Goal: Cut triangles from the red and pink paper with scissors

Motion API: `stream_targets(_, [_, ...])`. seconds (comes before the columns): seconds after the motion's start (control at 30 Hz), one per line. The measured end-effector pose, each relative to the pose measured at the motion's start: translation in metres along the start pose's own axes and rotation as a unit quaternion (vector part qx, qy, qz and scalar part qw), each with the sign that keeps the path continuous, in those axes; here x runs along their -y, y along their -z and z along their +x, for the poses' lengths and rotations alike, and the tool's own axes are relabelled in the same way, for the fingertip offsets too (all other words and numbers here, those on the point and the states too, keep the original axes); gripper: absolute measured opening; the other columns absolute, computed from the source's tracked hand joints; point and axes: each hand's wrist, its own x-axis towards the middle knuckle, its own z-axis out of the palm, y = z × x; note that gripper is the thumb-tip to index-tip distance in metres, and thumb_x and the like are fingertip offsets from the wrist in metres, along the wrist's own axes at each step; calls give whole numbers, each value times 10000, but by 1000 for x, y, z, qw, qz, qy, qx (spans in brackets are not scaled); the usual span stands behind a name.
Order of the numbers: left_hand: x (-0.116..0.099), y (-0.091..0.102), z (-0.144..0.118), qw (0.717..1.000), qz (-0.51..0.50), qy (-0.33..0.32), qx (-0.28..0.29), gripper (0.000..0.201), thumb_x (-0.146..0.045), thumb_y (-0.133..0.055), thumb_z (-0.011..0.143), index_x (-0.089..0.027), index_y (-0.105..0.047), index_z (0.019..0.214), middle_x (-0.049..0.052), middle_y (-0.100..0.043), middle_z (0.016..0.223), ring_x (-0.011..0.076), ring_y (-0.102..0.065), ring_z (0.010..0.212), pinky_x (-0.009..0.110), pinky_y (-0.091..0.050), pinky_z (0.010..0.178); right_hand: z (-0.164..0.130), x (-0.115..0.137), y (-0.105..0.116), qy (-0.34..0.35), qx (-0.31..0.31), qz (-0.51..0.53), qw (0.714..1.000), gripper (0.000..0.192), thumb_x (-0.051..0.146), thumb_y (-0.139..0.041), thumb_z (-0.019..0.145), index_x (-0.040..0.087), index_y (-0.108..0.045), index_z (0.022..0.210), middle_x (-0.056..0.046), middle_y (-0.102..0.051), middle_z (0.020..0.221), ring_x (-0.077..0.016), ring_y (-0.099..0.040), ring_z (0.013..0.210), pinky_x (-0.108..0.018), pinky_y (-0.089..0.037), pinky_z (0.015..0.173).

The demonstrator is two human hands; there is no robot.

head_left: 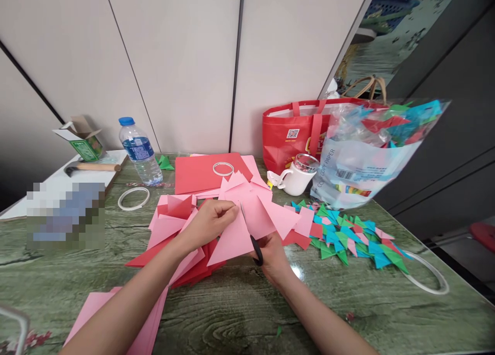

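Pinched between the fingers of my left hand (216, 218) is a sheet of pink paper (234, 239), raised above the table. My right hand (273, 254) is closed on black-handled scissors (257, 252), whose blades run into a slit in that paper. The cut edge parts the sheet into a left flap and a right flap. Beneath and left of my left hand lies a loose pile of red and pink paper pieces (172, 231). More pink pieces sit behind the paper, partly hidden by it.
Red sheets (193, 173) with a tape roll (223, 168) lie at the back. Around stand a water bottle (139, 151), a white mug (297, 175), a red bag (282, 133) and a plastic bag (348, 169). Small folded papers (344, 236) spread right; pink sheets (149, 319) lie front left.
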Motion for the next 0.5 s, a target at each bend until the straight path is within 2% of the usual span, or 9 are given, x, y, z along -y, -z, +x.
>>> stream_targets(0.17, [0,0,0,1000,-2,-8,-3,349,-297,-373,828,-180,-229,533,-49,-207,530,60,-210,477,196,-164,428,0,1,-1,2,-11,5,1000,520,147,-765,450,191,-629,949,-68,-712,909,-274,-655,860,-332,-541,683])
stream_targets(0.4, [0,0,0,1000,-8,3,1,330,-300,-372,820,-175,-282,529,-49,-226,537,62,-223,474,192,-177,424,1,-2,2,-11,-12,-18,1000,209,130,-742,464,164,-637,642,-32,-698,613,-243,-664,598,-288,-520,510])
stream_targets(0.5, [-1,0,0,1000,-20,1,1,332,-292,-375,816,-177,-268,523,-51,-225,529,60,-224,466,192,-177,422,1,-1,1,2,-4,-26,1000,201,147,-747,475,164,-649,650,-54,-718,727,-245,-672,666,-294,-535,570])
